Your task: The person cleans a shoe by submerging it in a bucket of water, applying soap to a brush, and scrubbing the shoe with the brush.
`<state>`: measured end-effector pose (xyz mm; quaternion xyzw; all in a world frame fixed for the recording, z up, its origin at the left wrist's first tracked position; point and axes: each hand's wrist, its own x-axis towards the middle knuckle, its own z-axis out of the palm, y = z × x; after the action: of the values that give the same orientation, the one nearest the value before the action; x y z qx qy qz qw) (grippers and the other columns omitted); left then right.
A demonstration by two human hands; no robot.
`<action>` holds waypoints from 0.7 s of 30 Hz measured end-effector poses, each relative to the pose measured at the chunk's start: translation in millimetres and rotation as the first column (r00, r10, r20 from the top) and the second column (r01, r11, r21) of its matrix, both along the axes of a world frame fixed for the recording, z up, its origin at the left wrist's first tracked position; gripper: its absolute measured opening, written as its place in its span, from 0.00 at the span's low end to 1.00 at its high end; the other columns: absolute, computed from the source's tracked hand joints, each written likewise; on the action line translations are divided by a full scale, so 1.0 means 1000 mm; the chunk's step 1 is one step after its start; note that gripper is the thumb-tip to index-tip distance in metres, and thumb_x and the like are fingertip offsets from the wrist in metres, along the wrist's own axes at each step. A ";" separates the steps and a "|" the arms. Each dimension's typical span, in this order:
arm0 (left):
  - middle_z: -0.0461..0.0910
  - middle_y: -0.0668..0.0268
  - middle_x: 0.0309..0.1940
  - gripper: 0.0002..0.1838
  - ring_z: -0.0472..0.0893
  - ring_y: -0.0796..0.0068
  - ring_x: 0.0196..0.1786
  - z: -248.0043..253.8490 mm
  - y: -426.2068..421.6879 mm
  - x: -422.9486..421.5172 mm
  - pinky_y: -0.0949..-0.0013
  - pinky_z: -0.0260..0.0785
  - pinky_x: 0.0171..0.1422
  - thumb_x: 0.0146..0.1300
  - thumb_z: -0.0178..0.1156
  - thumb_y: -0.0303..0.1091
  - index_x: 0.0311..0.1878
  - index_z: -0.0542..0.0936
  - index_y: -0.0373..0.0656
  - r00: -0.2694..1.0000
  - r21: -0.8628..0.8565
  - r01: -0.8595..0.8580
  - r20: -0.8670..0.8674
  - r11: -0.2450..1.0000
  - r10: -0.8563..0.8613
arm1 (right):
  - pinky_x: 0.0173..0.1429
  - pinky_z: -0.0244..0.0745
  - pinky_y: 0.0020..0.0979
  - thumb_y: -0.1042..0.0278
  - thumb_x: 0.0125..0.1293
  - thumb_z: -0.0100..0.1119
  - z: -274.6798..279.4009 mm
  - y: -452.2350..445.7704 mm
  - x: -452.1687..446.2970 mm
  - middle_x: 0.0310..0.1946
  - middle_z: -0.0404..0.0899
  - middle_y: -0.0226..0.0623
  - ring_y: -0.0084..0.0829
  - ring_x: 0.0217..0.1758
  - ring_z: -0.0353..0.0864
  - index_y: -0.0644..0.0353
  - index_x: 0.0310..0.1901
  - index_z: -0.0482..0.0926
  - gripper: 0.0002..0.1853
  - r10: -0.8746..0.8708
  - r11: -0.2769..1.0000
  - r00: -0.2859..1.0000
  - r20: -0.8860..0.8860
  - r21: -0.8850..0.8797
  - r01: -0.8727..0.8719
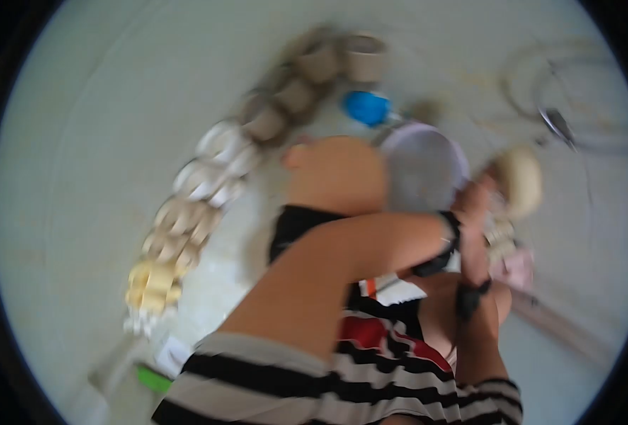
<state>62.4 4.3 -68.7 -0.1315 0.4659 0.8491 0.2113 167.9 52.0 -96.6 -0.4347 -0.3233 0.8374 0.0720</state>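
The left arm bends sharply at the elbow, its forearm lying nearly level across the body to a dark wristband, while the right arm rises steeply from below, so the left hand meets the right hand wrist over wrist. Just beyond their fingers, on the right, is a rounded cream object, seemingly touched by the left hand; blur hides the fingers, and I cannot tell whether either hand grips it. Against the hands' left side stands a lilac-rimmed bucket. Below the cream object sits something pink. Farther left, past the bare knee, a line of cups and smaller pieces curves across the floor.
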 end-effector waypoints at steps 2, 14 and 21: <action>0.76 0.66 0.32 0.18 0.77 0.72 0.35 0.000 0.000 0.006 0.67 0.70 0.38 0.68 0.43 0.50 0.38 0.74 0.46 0.997 0.069 0.042 -0.061 0.997 -0.038 | 0.33 0.71 0.35 0.43 0.66 0.33 -0.006 -0.001 -0.008 0.36 0.76 0.39 0.33 0.34 0.75 0.56 0.43 0.76 0.26 -0.043 0.998 0.999 -0.005 -0.051 0.043; 0.77 0.63 0.45 0.19 0.79 0.67 0.46 0.029 -0.006 0.010 0.62 0.73 0.51 0.70 0.44 0.47 0.52 0.71 0.43 0.895 0.421 0.373 0.072 0.827 -0.440 | 0.26 0.73 0.32 0.45 0.66 0.36 -0.027 0.015 -0.061 0.31 0.77 0.37 0.30 0.27 0.76 0.55 0.39 0.78 0.24 -0.163 0.919 0.985 -0.059 -0.372 0.130; 0.73 0.61 0.56 0.23 0.71 0.64 0.58 0.042 0.016 0.011 0.58 0.62 0.65 0.72 0.41 0.48 0.59 0.68 0.40 0.854 0.357 0.486 0.000 0.798 -0.520 | 0.17 0.66 0.31 0.43 0.66 0.34 -0.053 0.063 -0.033 0.24 0.76 0.37 0.29 0.19 0.72 0.54 0.36 0.79 0.26 -0.116 0.796 0.953 -0.279 -0.600 -0.079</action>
<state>73.1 20.3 -26.4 -0.0055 0.3173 0.8227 0.4716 134.6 115.3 -149.4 -0.3048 -0.0200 0.9521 -0.0136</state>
